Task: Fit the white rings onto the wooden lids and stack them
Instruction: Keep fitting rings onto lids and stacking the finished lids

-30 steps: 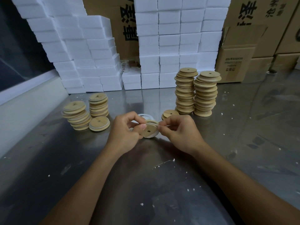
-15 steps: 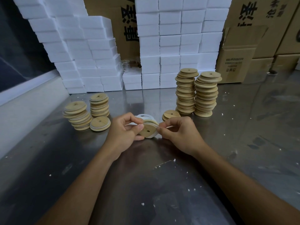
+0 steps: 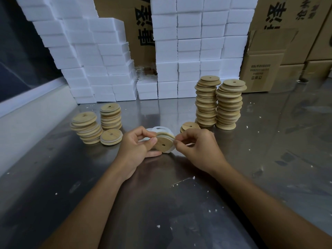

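Note:
At the table's middle my left hand point(image 3: 137, 147) holds a round wooden lid point(image 3: 163, 144) with a small hole, thumb on its face. A white ring point(image 3: 170, 138) sits partly round the lid's rim, and my right hand point(image 3: 196, 149) pinches it at the right edge. Behind the lid lies a small pile of loose white rings point(image 3: 158, 128). Two tall stacks of bare lids point(image 3: 221, 103) stand at the back right, with a short stack point(image 3: 189, 127) in front. At the left are two stacks of ringed lids point(image 3: 97, 123) and a single ringed lid point(image 3: 111, 137).
The steel table point(image 3: 161, 203) is strewn with white crumbs. White foam blocks point(image 3: 188, 51) are piled along the back, cardboard boxes point(image 3: 265, 69) stand at the back right, and a pale ledge point(image 3: 27, 114) runs along the left side.
The lid has turned a little in my left hand, and my right fingers have worked the ring further round its rim. The stacks stand as before.

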`<action>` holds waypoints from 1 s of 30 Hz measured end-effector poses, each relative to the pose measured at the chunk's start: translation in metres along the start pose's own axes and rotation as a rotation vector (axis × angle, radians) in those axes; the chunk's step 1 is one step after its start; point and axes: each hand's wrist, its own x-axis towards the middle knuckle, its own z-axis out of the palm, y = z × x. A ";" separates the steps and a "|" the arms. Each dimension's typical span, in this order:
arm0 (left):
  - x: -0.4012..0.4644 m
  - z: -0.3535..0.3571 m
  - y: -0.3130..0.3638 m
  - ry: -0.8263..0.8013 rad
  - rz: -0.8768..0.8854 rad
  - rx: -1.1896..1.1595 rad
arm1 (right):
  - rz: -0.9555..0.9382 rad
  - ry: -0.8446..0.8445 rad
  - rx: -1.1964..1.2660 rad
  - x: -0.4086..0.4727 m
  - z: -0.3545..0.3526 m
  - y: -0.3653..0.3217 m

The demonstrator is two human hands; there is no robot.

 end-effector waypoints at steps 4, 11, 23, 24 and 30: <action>-0.001 0.001 0.001 0.010 -0.011 -0.006 | 0.019 -0.010 0.019 -0.002 0.000 0.005; -0.001 0.000 0.000 0.023 -0.038 -0.039 | 0.070 -0.029 0.055 -0.002 0.002 0.008; 0.001 -0.001 -0.001 0.009 -0.067 -0.048 | 0.153 -0.138 0.135 0.007 -0.006 0.008; 0.001 -0.001 -0.001 0.007 -0.067 -0.048 | 0.148 -0.136 0.138 0.006 -0.006 0.008; 0.002 -0.003 -0.002 0.000 -0.072 -0.061 | 0.131 -0.118 0.148 0.001 -0.002 0.011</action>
